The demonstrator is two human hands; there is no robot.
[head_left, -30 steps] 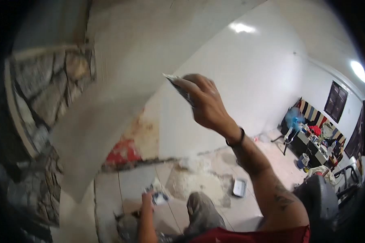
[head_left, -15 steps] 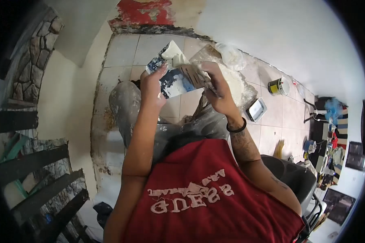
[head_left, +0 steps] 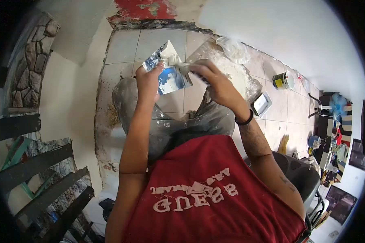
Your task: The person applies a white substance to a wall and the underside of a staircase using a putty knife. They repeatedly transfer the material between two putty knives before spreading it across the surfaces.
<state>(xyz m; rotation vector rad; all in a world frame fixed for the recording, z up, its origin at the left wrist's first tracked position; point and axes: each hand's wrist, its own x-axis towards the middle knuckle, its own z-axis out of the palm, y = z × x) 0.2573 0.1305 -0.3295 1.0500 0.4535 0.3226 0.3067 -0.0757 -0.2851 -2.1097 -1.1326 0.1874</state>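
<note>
Presently logged from my remote station, item one: left hand (head_left: 149,80), closed on the left edge of a smeared board (head_left: 171,75), thumb on the upper face. Item two: said board, blue and white, held above the floor tiles (head_left: 123,47); its long axis, as I judge it, slants from the far corner toward the right hand's side. Item three: putty (head_left: 169,50), pale, heaped by that far corner. Item four: right hand (head_left: 218,81), fingers curled around a flat tool (head_left: 185,69), motion-blurred. Relation: the board lies just left of the right hand, the tool directed leftward over its right side; whether the edge meets the putty, I cannot tell. Left hand nearer, in contact. Item five, floor, farther right: white powder (head_left: 236,77), tray (head_left: 262,104), bucket (head_left: 278,82).
</note>
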